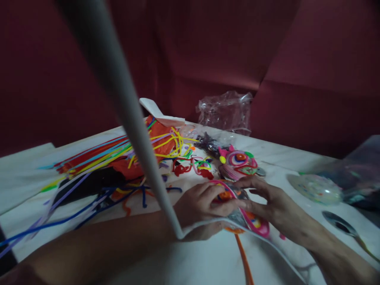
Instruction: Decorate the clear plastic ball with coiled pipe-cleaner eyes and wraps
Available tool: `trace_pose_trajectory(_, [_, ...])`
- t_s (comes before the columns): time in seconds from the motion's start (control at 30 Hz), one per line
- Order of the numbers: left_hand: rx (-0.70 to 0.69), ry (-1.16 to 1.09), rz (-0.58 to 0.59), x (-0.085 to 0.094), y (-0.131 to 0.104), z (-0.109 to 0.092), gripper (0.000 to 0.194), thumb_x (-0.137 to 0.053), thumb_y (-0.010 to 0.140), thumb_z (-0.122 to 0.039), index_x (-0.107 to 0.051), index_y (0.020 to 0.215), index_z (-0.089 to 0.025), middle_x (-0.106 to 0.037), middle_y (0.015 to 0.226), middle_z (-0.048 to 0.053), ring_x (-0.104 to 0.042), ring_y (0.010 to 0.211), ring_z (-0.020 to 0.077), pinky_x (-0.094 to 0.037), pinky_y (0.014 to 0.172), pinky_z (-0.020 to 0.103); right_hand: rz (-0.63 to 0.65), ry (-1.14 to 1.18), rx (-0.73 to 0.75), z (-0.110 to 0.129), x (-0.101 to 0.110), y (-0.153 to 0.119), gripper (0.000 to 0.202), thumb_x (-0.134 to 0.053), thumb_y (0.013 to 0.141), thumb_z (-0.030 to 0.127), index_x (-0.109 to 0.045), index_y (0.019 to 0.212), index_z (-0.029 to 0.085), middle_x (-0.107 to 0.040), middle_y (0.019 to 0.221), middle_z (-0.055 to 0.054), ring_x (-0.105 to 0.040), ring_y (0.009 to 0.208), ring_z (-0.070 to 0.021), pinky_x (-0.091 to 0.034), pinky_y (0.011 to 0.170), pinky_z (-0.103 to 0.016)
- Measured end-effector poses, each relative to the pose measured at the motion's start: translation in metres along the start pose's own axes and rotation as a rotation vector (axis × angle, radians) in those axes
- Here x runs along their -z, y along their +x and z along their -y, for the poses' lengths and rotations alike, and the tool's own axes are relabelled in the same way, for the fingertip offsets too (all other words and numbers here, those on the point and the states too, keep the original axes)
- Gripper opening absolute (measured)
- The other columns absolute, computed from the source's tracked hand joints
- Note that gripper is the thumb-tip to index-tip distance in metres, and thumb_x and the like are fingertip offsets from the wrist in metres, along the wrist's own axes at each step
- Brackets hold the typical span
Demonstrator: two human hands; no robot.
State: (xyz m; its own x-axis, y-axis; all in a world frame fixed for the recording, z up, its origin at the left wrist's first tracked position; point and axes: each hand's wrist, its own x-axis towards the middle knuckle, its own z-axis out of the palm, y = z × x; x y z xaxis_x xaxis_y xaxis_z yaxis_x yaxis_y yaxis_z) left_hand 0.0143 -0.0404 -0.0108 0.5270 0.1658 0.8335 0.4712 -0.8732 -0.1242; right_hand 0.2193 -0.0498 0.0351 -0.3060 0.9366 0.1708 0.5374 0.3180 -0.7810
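A blurred pale bar (130, 107) slants down from the top left, very close to the view, and its lower end bends off to the right in a thin, pale line. An orange strip (243, 257) runs on the near part of the white marbled worktop (208, 263), towards the bottom edge. Just beyond, the decorated piece (254, 222), pink-rimmed with orange, yellow and grey areas, is held over the worktop between both hands. The left hand (197, 202) is mostly closed, its fingers curled over the left side of the piece; the right hand (276, 204) is partly open, its bent fingers and thumb at the upper right side. To the right lie a spoon (340, 221) and, farther back, a clear dome (322, 189) with coloured specks, near a dark, blurred bag (359, 174). On the left, long blue and purple strips (56, 222) spread near a black piece (89, 184). Beyond the hands sits a pink figure (234, 168) with an eye-like disc, near curled red pieces (181, 168). Yellow strips (176, 144) lie over an orange-red sheet (162, 144). At the back are a white piece (152, 107) and crumpled clear plastic (225, 113), before a dark red backdrop (208, 47).
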Motion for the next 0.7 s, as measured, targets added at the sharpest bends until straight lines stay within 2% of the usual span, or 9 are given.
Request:
trace_pose_trajectory(0.03, [0.009,-0.027,0.076,0.002,-0.001,0.001,0.036,-0.048,0.088,-0.038,-0.057,0.118,-0.020,-0.057,0.108,0.009,-0.054,0.104,0.0195,-0.046,0.092,0.033,0.010,0.016,0.006,-0.001,0.001,0.002,0.037,-0.067,0.073,0.052,-0.064,0.094,0.023,-0.062,0.103,-0.008,-0.054,0.101,-0.0293,-0.041,0.089,-0.041])
trace_pose_trajectory(0.13, [0.041,-0.049,0.152,0.007,-0.004,0.004,0.043,-0.043,0.090,-0.042,-0.051,0.126,-0.021,-0.054,0.115,0.011,-0.050,0.112,0.0226,-0.046,0.094,0.037,0.019,0.061,0.006,-0.001,0.002,0.009,0.040,-0.070,0.071,0.053,-0.061,0.093,0.021,-0.062,0.098,-0.006,-0.055,0.094,-0.0262,-0.043,0.085,-0.037])
trace_pose_trajectory(0.23, [0.027,-0.070,0.156,0.007,-0.007,0.007,0.042,-0.040,0.091,-0.040,-0.047,0.128,-0.023,-0.048,0.121,0.012,-0.047,0.116,0.0239,-0.046,0.094,0.040,0.024,0.095,0.016,0.002,0.002,0.017,0.042,-0.070,0.069,0.053,-0.057,0.089,0.020,-0.060,0.093,-0.004,-0.056,0.088,-0.0232,-0.046,0.078,-0.034])
trace_pose_trajectory(0.4, [0.039,-0.024,0.162,0.006,-0.009,0.008,0.035,-0.041,0.090,-0.043,-0.055,0.116,-0.025,-0.047,0.120,0.011,-0.050,0.111,0.0247,-0.050,0.088,0.041,0.071,0.137,0.016,0.008,0.000,0.026,0.044,-0.074,0.063,0.050,-0.054,0.087,0.019,-0.059,0.090,-0.004,-0.053,0.087,-0.0228,-0.044,0.079,-0.035])
trace_pose_trajectory(0.53, [0.059,0.026,0.167,0.009,-0.009,0.007,0.034,-0.040,0.091,-0.041,-0.056,0.114,-0.022,-0.051,0.118,0.013,-0.053,0.109,0.0251,-0.051,0.086,0.040,0.095,0.199,0.012,0.009,0.002,0.028,0.042,-0.071,0.067,0.051,-0.055,0.088,0.018,-0.059,0.092,-0.006,-0.054,0.088,-0.0224,-0.044,0.078,-0.035])
trace_pose_trajectory(0.63, [0.070,0.005,0.193,0.010,-0.010,0.008,0.035,-0.043,0.090,-0.038,-0.054,0.118,-0.020,-0.052,0.124,0.013,-0.050,0.115,0.0261,-0.048,0.092,0.042,0.090,0.276,0.003,0.006,0.011,0.025,0.044,-0.062,0.073,0.060,-0.054,0.088,0.019,-0.060,0.089,-0.005,-0.055,0.085,-0.0206,-0.045,0.074,-0.033])
trace_pose_trajectory(0.7, [0.063,0.000,0.209,0.010,-0.010,0.010,0.037,-0.045,0.089,-0.038,-0.053,0.120,-0.018,-0.053,0.126,0.013,-0.049,0.116,0.0272,-0.046,0.095,0.044,0.081,0.314,-0.011,0.003,0.018,0.022,0.042,-0.060,0.073,0.060,-0.055,0.081,0.019,-0.060,0.083,-0.003,-0.056,0.081,-0.0186,-0.044,0.071,-0.030])
